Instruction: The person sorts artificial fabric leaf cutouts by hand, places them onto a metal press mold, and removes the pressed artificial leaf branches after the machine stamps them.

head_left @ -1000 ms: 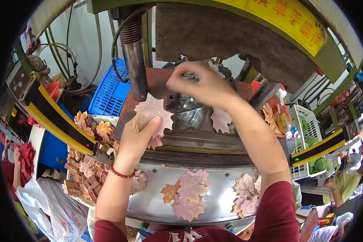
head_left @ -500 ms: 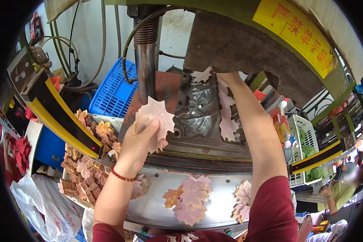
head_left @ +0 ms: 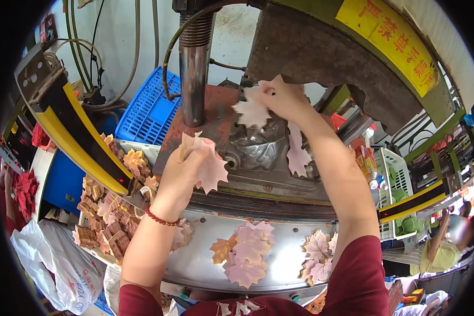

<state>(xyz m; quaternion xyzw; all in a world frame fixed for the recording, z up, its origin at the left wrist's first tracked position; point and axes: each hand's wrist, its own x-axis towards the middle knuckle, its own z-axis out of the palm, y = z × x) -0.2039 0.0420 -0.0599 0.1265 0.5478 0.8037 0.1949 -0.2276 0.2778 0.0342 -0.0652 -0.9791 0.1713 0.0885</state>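
Note:
My left hand (head_left: 184, 166) is closed on pale pink maple leaves (head_left: 212, 171), just left of the metal leaf mould (head_left: 260, 152). The thumb presses on top; how many leaves it holds I cannot tell. Over the mould's far part, my right hand (head_left: 285, 99) pinches another pale pink maple leaf (head_left: 252, 108). That leaf hides some of the mould below it. A strip of joined pink leaves (head_left: 298, 152) lies along the mould's right side, under my right forearm.
A steel ledge (head_left: 195, 268) in front bears pink leaf stacks (head_left: 247, 253). Bundled leaves (head_left: 110, 221) fill a bin at left. A steel column (head_left: 194, 84), the dark upper press plate (head_left: 310, 50) and yellow-black guards (head_left: 84, 142) surround the work area. A co-worker (head_left: 447, 242) is at far right.
My right hand has come left and out from beneath the upper plate, with its leaf now over the mould. The leaves in my left hand have tilted over.

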